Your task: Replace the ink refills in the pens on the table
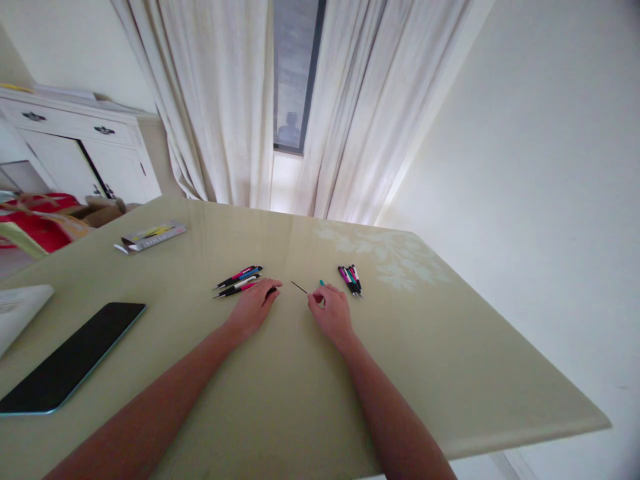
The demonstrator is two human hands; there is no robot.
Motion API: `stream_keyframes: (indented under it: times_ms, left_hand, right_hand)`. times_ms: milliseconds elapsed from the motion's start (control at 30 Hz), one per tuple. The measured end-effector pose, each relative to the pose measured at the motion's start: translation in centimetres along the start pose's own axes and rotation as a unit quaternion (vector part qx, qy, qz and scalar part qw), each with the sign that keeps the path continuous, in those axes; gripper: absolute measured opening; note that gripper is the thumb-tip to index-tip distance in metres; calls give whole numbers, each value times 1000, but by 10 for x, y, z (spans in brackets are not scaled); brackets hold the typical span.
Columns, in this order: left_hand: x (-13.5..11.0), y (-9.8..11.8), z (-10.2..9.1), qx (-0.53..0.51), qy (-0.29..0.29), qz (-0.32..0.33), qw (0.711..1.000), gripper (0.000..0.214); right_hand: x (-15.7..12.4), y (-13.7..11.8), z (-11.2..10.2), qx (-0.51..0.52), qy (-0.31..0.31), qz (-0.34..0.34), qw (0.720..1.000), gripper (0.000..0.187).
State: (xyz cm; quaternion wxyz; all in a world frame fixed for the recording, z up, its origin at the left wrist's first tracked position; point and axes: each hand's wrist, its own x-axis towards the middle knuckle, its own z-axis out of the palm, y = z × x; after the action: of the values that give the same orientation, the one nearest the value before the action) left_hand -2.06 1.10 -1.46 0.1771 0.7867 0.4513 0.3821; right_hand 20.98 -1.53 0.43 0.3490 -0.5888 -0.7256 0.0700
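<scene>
Between thumb and forefinger, my right hand (332,311) pinches a thin dark pen refill (299,287), its free end pointing left toward the other hand. A small teal piece (322,283) shows just past the right fingers; whether it is held or lies on the table I cannot tell. My left hand (253,308) is closed around a short black pen part (271,291), mostly covered by the fingers. Several click pens (240,277) in pink, blue, white and black lie beside the left hand. Another group of pens (350,281) lies right of the right hand.
A dark tablet (75,357) rests on the table (280,407) at left, near a white object (23,307). An opened small box (153,235) lies toward the far left edge. Curtains, a window and a white cabinet (85,143) stand behind; a wall runs along the right.
</scene>
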Motion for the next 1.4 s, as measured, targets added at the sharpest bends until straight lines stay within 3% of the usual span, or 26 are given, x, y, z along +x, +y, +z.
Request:
stream_keyframes:
  times_ms: [167, 433, 733, 1400]
  left_hand:
    - [-2, 4, 2, -15, -49, -8, 999, 12]
    - [-6, 12, -4, -37, -55, 118, 991, 18]
    - [-7, 16, -2, -6, -61, 152, 986, 20]
    - [-5, 18, -4, 16, -60, 150, 987, 19]
  right_hand:
    - [-5, -11, 8, -2, -58, -23, 998, 21]
    - [-7, -16, 8, 189, -128, -64, 971, 20]
    - [-7, -18, 7, 168, -138, -76, 973, 9]
    - [-7, -17, 8, 124, -146, -85, 978, 9]
